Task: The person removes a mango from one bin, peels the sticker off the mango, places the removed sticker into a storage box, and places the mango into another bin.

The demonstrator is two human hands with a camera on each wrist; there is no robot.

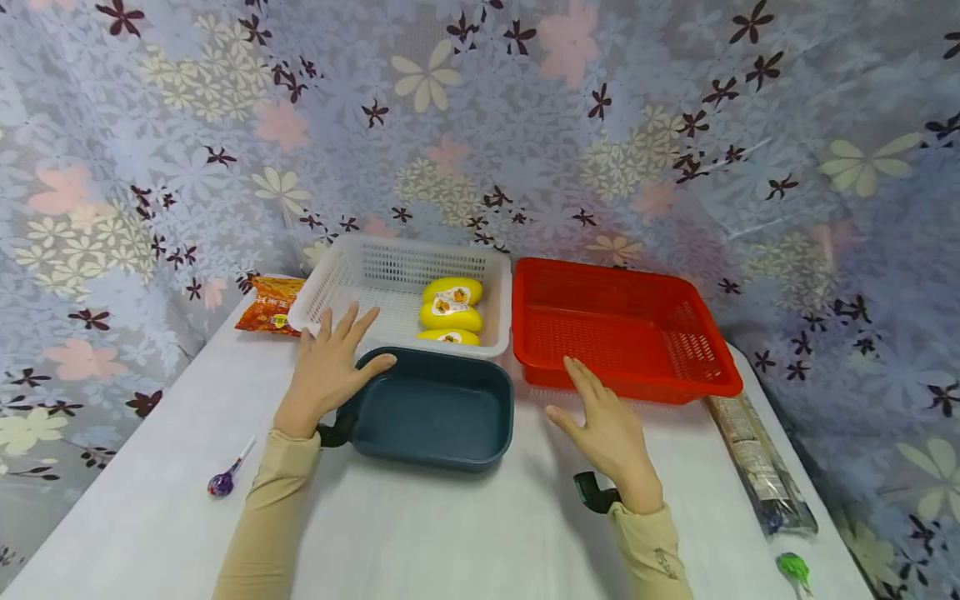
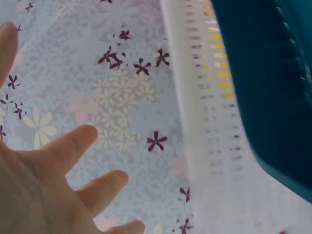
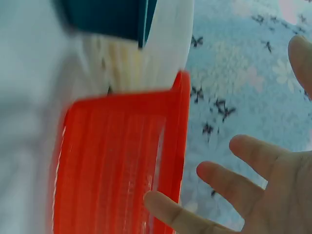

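In the head view my left hand (image 1: pixel 330 375), its fingers straight and spread, hovers at the left end of a dark blue plastic tub (image 1: pixel 435 458). It looks empty-handed, its fingertips overlapping the front corner of a white mesh basket (image 1: pixel 318 287). Three yellow oval items (image 1: pixel 452 315) with printed labels lie in the basket's right side. To the right, my right hand (image 1: pixel 611 433) has extended fingers and holds nothing, in front of a red mesh basket (image 1: pixel 630 387). Both wrist views show spread fingers, with the tub (image 2: pixel 273 97) and the red basket (image 3: pixel 117 156) apart from the palms.
An orange snack bag (image 1: pixel 273 307) stands left of the white basket. A purple-wrapped lollipop (image 1: pixel 222 483) lies at the left; a green-wrapped one (image 1: pixel 792 568) is near the right edge. A long clear-and-printed packet (image 1: pixel 757 458) lies by the red basket. Floral cloth (image 1: pixel 480 125) hangs behind.
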